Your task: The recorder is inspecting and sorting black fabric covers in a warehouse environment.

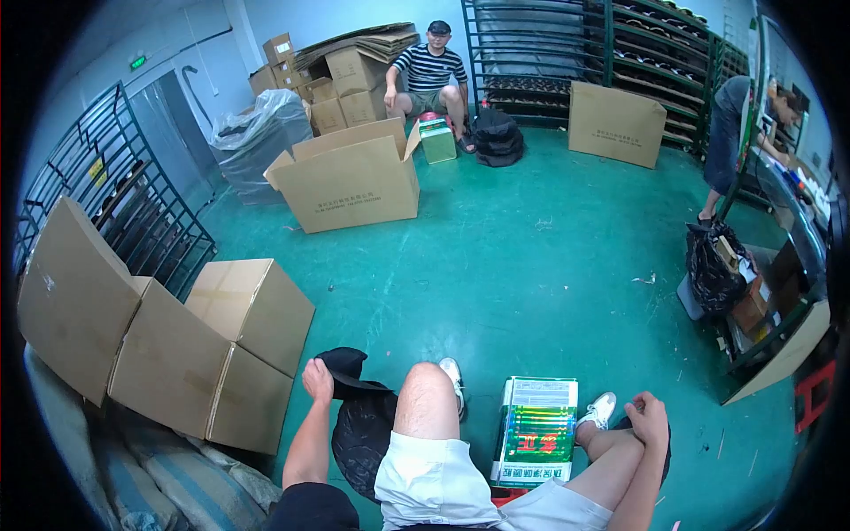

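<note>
My left hand (319,380) is closed on the edge of a black curved piece (343,365); its exact kind is unclear. A black bag-like bundle (359,442) sits just below it, beside my left knee. Out past my right shin, my right hand (649,418) has its fingers curled. Partly behind that hand is a dark item (666,442), mostly hidden, and whether the fingers grip anything does not show clearly. Between my feet stands a green and silver rectangular tin (536,434).
Cardboard boxes (252,310) stand at the left above woven sacks (168,469). Ahead are an open carton (354,190) and a seated person (434,75) near another green tin (437,142). At right, another person (728,133) stands by a bench with a black bag (713,265).
</note>
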`<state>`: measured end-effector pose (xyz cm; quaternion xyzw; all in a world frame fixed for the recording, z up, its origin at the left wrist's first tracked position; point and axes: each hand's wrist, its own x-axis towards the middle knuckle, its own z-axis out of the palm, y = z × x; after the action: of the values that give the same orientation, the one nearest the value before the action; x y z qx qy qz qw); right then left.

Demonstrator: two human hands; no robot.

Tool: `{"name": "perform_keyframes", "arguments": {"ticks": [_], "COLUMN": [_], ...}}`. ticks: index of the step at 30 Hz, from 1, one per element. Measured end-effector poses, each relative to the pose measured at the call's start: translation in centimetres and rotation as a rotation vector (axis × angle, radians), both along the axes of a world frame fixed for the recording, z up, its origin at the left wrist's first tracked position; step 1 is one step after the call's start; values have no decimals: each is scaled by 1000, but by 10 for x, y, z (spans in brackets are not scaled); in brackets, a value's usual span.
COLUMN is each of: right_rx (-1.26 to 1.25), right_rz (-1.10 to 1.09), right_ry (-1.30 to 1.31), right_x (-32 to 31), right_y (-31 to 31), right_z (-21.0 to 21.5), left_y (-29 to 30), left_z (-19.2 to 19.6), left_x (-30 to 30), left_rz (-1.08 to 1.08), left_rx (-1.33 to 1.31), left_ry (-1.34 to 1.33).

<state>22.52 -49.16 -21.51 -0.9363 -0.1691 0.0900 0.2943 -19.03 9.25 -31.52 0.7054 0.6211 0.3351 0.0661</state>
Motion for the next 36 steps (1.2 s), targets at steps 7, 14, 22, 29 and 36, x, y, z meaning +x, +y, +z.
{"name": "perform_keyframes", "arguments": {"ticks": [7,14,22,29,36], "right_rx": [100,518,699,877,767], "right_rz": [119,442,671,128,-179], "right_ry": [55,272,101,-156,-442], "right_x": [1,-15,-73,-70,-60], "right_y": [16,100,197,202,191], "right_z": [-5,0,12,5,8], "left_y": [-24,-119,-236,-293,-320], "left_z": [121,212,193,162,174], "left_x": [84,199,290,321,333], "left_rz": [-356,-740,-939,-1061,-1083], "left_rx": [141,-20,-372,-559,-708], "left_ry": [-371,-683,-934,-857,-878]}}
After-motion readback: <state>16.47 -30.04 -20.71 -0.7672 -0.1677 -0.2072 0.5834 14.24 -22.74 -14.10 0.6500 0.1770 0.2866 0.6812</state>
